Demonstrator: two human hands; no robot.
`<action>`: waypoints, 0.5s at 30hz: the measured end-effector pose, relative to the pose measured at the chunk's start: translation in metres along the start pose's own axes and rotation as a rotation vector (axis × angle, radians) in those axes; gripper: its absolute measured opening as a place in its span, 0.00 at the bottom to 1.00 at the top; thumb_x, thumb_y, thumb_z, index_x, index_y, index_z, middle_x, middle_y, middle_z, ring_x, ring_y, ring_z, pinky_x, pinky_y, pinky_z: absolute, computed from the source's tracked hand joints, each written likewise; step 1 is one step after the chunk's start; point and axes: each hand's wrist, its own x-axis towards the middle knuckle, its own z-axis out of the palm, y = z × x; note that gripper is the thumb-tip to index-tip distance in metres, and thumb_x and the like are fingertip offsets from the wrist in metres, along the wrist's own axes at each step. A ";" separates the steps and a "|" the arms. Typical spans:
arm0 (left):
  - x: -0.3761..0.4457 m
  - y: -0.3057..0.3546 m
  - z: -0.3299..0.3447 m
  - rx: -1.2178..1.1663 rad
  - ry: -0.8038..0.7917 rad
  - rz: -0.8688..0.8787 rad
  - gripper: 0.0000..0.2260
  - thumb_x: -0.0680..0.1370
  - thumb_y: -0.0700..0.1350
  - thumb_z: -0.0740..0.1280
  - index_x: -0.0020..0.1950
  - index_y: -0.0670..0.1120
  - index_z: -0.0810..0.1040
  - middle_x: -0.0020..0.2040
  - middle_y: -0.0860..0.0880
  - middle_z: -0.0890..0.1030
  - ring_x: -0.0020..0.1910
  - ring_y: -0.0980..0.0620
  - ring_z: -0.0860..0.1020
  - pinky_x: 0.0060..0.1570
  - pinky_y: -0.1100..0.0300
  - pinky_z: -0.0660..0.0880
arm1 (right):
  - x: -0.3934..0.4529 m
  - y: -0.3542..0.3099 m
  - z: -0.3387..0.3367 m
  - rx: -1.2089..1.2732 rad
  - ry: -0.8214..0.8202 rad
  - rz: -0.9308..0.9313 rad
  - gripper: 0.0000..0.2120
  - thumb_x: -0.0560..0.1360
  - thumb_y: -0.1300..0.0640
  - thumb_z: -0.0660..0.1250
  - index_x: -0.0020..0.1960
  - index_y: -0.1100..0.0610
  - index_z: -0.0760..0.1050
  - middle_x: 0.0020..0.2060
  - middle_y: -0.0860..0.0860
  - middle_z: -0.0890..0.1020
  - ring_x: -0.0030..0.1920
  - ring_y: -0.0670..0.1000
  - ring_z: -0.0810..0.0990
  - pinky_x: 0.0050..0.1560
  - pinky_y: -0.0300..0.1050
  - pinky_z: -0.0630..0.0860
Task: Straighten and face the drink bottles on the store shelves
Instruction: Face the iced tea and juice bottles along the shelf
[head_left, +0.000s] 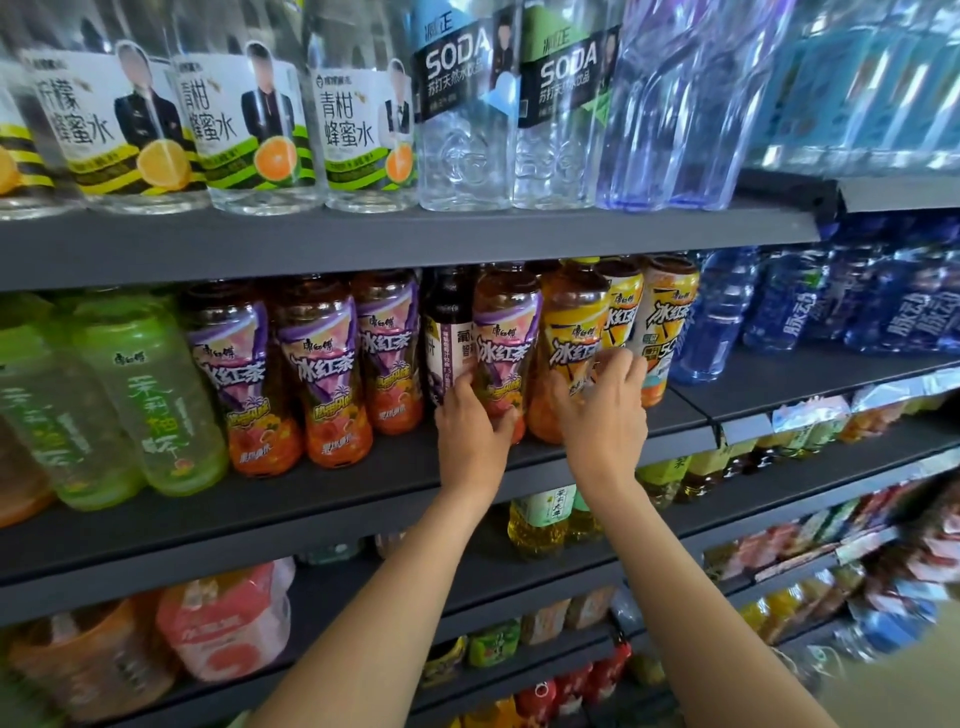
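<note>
Two iced-tea bottles on the middle shelf (363, 499) are in hand: the purple-label bottle (503, 343) and, touching it on its right, the yellow-label bottle (569, 332). Both stand near the shelf's front edge, labels facing out. The left hand (475, 423) grips the purple-label bottle low down, fingers curled round its left side and thumb across the front. The right hand (602, 410) holds the yellow-label bottle, fingers bent over the lower half of its label. Both forearms reach up from below, roughly parallel.

Pressed against the purple-label bottle's left side is a dark bottle (449, 332) (its label turned partly away), and beyond it a row of three more purple iced teas (322, 364). More yellow iced teas (667, 317) crowd in behind and right of the held one. Green tea bottles (150, 395) fill the far left, blue bottles (722, 312) the right. Overhead, the upper shelf carries honey-water bottles (260, 119) and soda water bottles (462, 104).
</note>
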 end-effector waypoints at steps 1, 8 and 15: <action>-0.002 -0.001 -0.001 0.001 0.016 0.017 0.28 0.75 0.46 0.69 0.72 0.43 0.62 0.70 0.46 0.67 0.69 0.46 0.64 0.66 0.56 0.63 | -0.005 -0.004 -0.001 0.069 0.039 -0.066 0.19 0.76 0.50 0.65 0.59 0.61 0.68 0.55 0.55 0.73 0.50 0.56 0.76 0.40 0.45 0.67; -0.004 -0.014 -0.032 -0.018 0.264 0.143 0.19 0.74 0.40 0.70 0.62 0.39 0.70 0.58 0.42 0.72 0.59 0.46 0.71 0.60 0.53 0.70 | -0.017 -0.070 0.012 0.212 0.056 -0.527 0.10 0.75 0.55 0.65 0.49 0.62 0.76 0.46 0.55 0.78 0.37 0.53 0.79 0.29 0.44 0.75; 0.013 0.001 -0.061 0.206 0.235 0.386 0.20 0.78 0.36 0.62 0.69 0.36 0.67 0.67 0.39 0.71 0.67 0.43 0.69 0.65 0.60 0.62 | -0.002 -0.070 0.008 0.049 0.048 -0.335 0.32 0.73 0.53 0.69 0.72 0.61 0.61 0.71 0.57 0.65 0.49 0.59 0.79 0.34 0.45 0.72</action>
